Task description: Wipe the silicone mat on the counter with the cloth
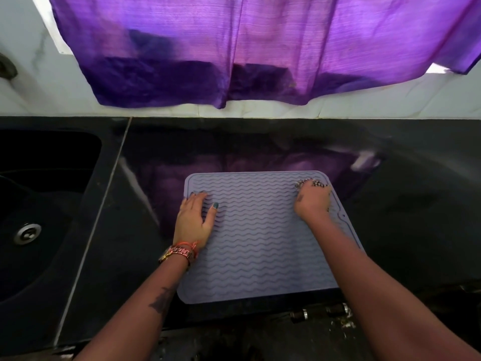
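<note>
The mat (260, 235) lies at the counter's (403, 204) front edge. Right hand (312, 201) clenches the cloth (311, 183) at the mat's far right corner (unwiped ridges stretch leftward); left hand (195, 220) presses flat, empty, on its left edge.

Mat (260, 238) on counter (403, 230), right of sink (39, 204)

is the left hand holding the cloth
No, the left hand lies flat and open on the silicone mat; the right hand grips the cloth.
</note>
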The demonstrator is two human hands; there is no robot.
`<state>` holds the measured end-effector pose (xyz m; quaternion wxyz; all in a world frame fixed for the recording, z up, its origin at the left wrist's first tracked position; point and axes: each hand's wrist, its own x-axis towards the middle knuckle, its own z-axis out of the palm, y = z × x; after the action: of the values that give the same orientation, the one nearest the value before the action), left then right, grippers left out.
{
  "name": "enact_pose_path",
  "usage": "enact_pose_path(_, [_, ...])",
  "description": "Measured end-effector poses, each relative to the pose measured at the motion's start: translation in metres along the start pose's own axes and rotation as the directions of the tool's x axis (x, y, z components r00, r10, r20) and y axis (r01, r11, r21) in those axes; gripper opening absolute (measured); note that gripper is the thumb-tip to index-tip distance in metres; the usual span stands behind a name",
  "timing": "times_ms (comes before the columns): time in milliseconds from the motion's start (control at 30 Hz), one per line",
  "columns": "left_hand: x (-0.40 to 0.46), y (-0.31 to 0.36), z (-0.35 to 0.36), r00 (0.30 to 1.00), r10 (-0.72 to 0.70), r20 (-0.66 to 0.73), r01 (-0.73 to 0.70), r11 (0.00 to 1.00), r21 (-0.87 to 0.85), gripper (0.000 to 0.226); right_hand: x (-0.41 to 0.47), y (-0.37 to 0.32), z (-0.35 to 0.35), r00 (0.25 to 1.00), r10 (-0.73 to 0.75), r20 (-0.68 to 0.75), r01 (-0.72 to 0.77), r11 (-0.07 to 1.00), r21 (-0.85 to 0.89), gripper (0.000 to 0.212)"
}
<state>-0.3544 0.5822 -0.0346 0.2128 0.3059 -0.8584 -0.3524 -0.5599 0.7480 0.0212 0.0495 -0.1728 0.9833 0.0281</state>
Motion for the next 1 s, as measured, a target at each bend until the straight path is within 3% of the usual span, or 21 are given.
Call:
enact_pose_path(167, [0.001,0.001,0.0,1.0,0.003,-0.014,-0.003,1.0,-0.008,0.057,-0.011,-0.034,0.01,0.997,-0.08,0.001,0.08,0.997,-0.024,0.052])
enact_pose_path(400, [0.003,-0.003,0.002,1.0,0.0,-0.008,0.0,1.0,0.02,0.071,-0.048,-0.089,0.006,0.951,-0.304,0.05,0.295,0.945,0.144,0.053])
enact_pose_path(433, [0.003,-0.003,0.002,1.0,0.0,-0.007,0.0,1.0,0.022,0.071,-0.048,-0.089,0.004,0.934,-0.355,0.036,0.34,0.917,0.211,0.053])
enact_pose_path(500, [0.003,-0.002,0.002,1.0,0.001,-0.006,-0.001,1.0,0.018,0.072,-0.04,-0.079,-0.007,0.917,-0.398,0.043,0.323,0.801,0.505,0.049])
enact_pose_path(567, [0.002,-0.001,0.002,1.0,-0.003,-0.011,0.003,1.0,0.004,0.073,-0.028,-0.059,-0.023,0.923,-0.365,0.124,0.115,0.569,0.814,0.043])
enact_pose_path(633, [0.001,0.0,0.002,1.0,0.0,-0.017,0.0,1.0,-0.005,0.073,-0.012,-0.033,-0.038,0.962,-0.252,0.104,0.026,0.466,0.885,0.037])
enact_pose_path(667, [0.002,0.0,0.002,1.0,0.002,-0.02,-0.002,1.0,-0.004,0.073,-0.004,-0.018,-0.045,0.985,-0.166,0.05,0.047,0.533,0.845,0.037])
enact_pose_path(733, [0.002,0.0,0.002,1.0,0.002,-0.025,-0.002,1.0,-0.001,0.072,0.01,0.012,-0.049,0.995,-0.009,-0.096,0.068,0.773,0.631,0.039])
enact_pose_path(800, [0.002,-0.002,0.002,1.0,-0.005,-0.023,0.004,1.0,-0.004,0.071,0.018,0.029,-0.04,0.996,0.035,-0.088,0.003,0.915,0.404,0.043])
enact_pose_path(900, [0.002,-0.004,0.003,1.0,-0.009,-0.022,0.009,1.0,-0.009,0.065,0.022,0.025,-0.006,0.999,0.029,0.024,-0.031,0.993,0.116,0.047])
enact_pose_path(1000, [0.004,-0.004,0.004,1.0,-0.007,-0.026,0.007,1.0,-0.006,0.061,0.023,-0.001,0.001,0.999,-0.006,-0.032,0.007,1.0,0.026,0.046])
